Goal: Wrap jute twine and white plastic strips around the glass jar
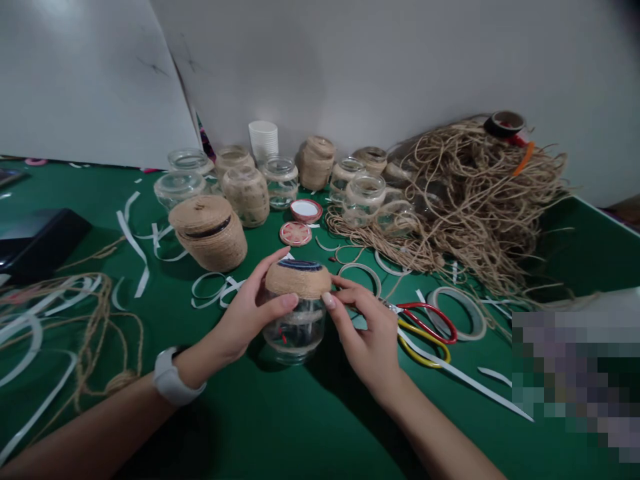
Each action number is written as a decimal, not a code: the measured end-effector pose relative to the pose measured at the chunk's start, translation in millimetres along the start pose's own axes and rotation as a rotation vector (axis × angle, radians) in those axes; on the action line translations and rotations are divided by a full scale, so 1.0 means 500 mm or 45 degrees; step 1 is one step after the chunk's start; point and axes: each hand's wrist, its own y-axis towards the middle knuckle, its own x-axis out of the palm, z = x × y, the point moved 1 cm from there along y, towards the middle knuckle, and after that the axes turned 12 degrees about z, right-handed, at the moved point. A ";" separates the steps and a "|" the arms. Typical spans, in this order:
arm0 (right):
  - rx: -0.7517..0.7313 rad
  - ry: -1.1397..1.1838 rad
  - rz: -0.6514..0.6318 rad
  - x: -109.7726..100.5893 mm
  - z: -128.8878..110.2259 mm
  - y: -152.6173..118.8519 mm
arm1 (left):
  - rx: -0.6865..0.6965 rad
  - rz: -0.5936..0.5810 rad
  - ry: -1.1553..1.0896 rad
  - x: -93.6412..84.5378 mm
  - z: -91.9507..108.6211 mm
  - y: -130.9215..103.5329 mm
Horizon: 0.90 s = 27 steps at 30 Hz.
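In the head view, one glass jar [296, 323] sits at the centre of the green table [280, 433], between the person's two hands. At 10 o'clock from it stands one twine-wrapped pot with a lid [207, 233]. Two small red-and-white discs, an upper one [306, 211] and a lower one [295, 234], lie at 12 o'clock, and one stack of white cups [263, 141] rises near 11. More jars [245, 197], some bare and some wrapped, crowd the back; they overlap too much for a sure count. One big twine heap [475, 193] fills 2 o'clock, with one black tape roll [494, 127] on top. At 3 o'clock lie one pale tape roll [480, 321] and two scissor loops, a red loop [445, 317] and a yellow loop [427, 364].

The jar's upper part is bound in tan twine, dark blue rings circle its top, and the lower glass is clear with a small red mark.

The left hand [255, 303], with a pale watch [175, 380] at its wrist, is spread wide, grasping the jar from 9 o'clock. The right hand [367, 327] is half curled at 3 o'clock, thumb tip at the twine's edge; whether it pinches a strand cannot be told.
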 end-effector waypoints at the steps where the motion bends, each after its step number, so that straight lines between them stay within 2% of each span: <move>1: 0.051 0.025 -0.024 0.002 0.001 -0.001 | -0.015 -0.001 -0.028 -0.001 -0.002 0.001; 4: 0.189 0.070 -0.100 0.007 0.004 -0.006 | -0.104 -0.057 -0.104 -0.005 -0.011 0.005; 7: 0.221 0.076 -0.113 0.009 0.009 -0.011 | -0.140 -0.116 -0.089 -0.008 -0.016 0.008; 13: 0.193 0.103 -0.098 0.007 0.009 -0.012 | -0.048 -0.104 0.032 -0.010 -0.006 0.006; 19: 0.055 0.045 -0.081 0.002 0.005 -0.004 | -0.015 -0.099 -0.033 -0.017 -0.010 0.008; 24: 0.026 0.008 -0.089 -0.003 0.012 0.002 | -0.210 -0.078 -0.123 -0.019 -0.024 0.012; 27: 0.070 0.031 -0.123 -0.001 0.015 0.001 | -0.248 -0.090 -0.154 -0.018 -0.023 0.012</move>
